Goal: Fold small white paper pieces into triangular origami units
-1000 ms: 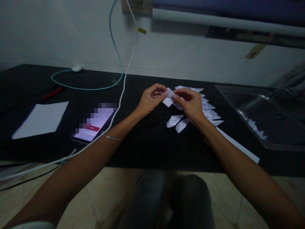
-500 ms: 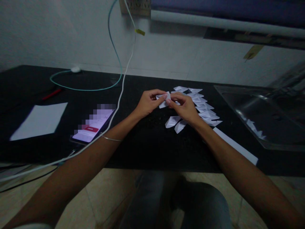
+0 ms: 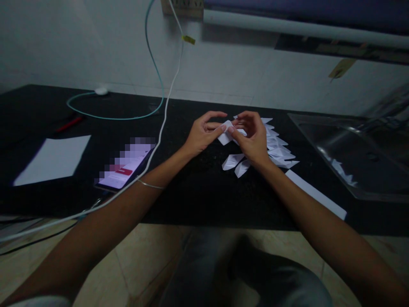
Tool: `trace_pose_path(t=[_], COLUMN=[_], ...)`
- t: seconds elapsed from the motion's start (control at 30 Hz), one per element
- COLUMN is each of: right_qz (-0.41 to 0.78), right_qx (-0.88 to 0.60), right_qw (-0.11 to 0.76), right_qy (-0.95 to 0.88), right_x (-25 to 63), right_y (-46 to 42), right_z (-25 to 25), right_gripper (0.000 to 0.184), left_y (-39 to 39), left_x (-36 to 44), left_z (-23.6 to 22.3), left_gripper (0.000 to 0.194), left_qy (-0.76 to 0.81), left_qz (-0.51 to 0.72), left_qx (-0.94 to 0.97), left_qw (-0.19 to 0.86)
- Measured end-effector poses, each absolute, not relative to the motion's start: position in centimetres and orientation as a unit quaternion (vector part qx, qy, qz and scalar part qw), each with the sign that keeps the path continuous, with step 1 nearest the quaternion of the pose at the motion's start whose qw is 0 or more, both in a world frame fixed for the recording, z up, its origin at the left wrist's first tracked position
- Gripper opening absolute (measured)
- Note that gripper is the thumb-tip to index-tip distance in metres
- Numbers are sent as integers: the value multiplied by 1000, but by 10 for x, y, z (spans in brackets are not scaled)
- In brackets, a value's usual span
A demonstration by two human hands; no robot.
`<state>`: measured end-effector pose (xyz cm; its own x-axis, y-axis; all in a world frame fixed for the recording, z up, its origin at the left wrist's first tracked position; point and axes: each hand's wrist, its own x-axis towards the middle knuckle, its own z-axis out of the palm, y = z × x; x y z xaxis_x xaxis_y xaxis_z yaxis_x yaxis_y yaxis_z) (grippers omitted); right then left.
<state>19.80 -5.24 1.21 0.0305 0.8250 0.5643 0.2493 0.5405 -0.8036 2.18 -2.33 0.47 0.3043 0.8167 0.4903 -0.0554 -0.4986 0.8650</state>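
Observation:
Between my two hands is a small piece of folded white paper (image 3: 225, 137), held above the black counter. My left hand (image 3: 202, 133) pinches its left side with the thumb on top. On its right side, my right hand (image 3: 254, 138) grips it between thumb and fingers. Several folded white paper pieces (image 3: 279, 151) with pointed ends lie in overlapping rows behind and beside my right hand, which hides part of them. Two more folded pieces (image 3: 232, 161) rest just in front of the rows.
A strip of white paper (image 3: 315, 192) lies by my right forearm. The metal sink (image 3: 364, 157) is at the right. Leftward are a lit phone (image 3: 123, 166), a white sheet (image 3: 54, 160) and a red object (image 3: 69, 124). A white cable (image 3: 164, 123) crosses my left forearm.
The folded paper was turned and shifted slightly left, then came back right with a different side showing. My fingers have re-gripped it, and the index fingers are now lifted. My right knee moved right.

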Motion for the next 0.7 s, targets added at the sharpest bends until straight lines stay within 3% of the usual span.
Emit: trace_pose_path(t=[0.17,0.47,0.7], right_qz=[240,282,248], right_qx=[-430,-448,-438], right_qw=[555,536,560], right_qy=[-670,-658,-658], right_x=[204,205,206], right_y=[-48,-47,-46], right_z=[15,12,15], right_gripper=[31,32,33], left_y=[-22,-19,-21], left_x=[20,20,21], left_z=[4,3,5], left_gripper=[53,54,48], left_qy=[272,275,267], left_qz=[521,530,521], left_qx=[698,698,704], left_qw=[409,396,402])
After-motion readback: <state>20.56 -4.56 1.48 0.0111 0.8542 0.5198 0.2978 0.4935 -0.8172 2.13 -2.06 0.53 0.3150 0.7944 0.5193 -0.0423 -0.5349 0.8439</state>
